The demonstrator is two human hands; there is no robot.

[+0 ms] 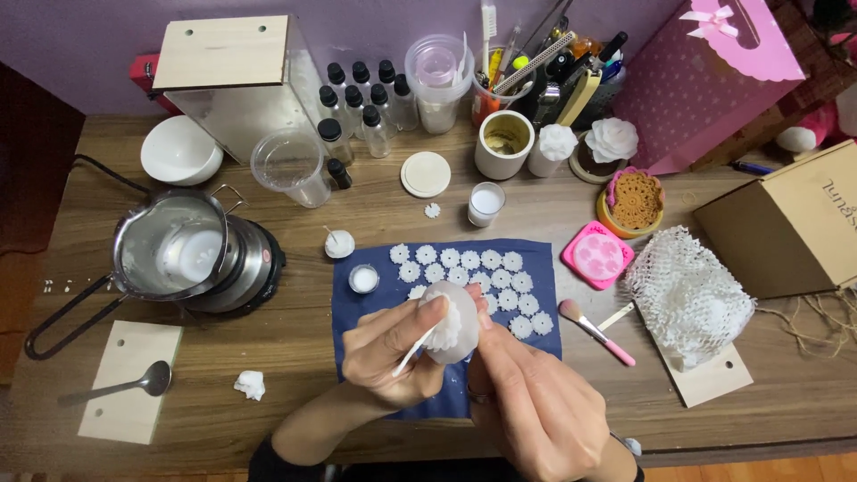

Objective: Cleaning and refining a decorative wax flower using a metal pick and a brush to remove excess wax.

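My right hand (534, 406) cups a white rounded wax piece (457, 332) over a dark blue mat (357, 312). My left hand (393, 353) pinches a thin white stick (412, 352) against that piece, with a small white flower shape under the thumb. Several small white wax flowers (473, 263) lie in rows on the mat just beyond my hands. A tiny clear cup of white wax (363, 278) stands at the mat's left edge.
A metal pitcher (170, 245) sits on a heater at left, a spoon (125, 386) on a wooden board in front. Bottles (361, 103), cups, tool jars, a pink bag (714, 80) line the back. A pink mould (597, 255), brush (596, 332), net cloth (687, 295), cardboard box (790, 223) lie right.
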